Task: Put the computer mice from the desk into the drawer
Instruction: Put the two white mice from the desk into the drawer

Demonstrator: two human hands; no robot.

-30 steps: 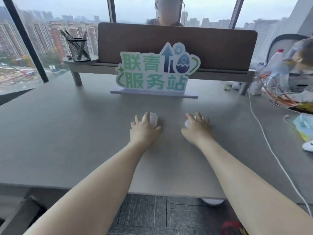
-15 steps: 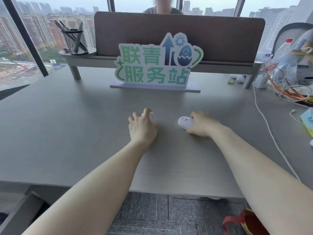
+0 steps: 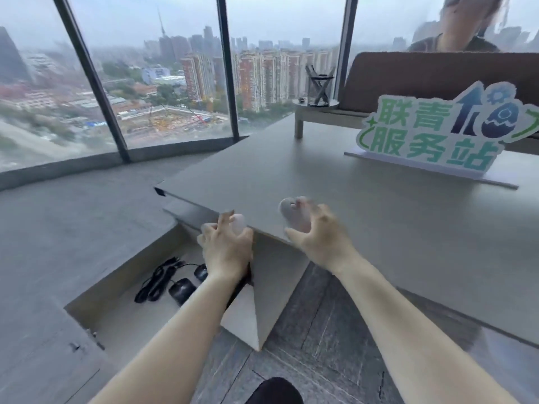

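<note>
Desk: grey top, carries a green sign and a low shelf.
Shelf: holds a mesh pen cup.
Drawer: open, black mouse with cable inside.

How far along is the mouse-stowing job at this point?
Done: the drawer is open, with black mice and a cable inside. In hand: the left hand and right hand each carry a white mouse off the desk. Left: lowering both in and letting go.
</note>
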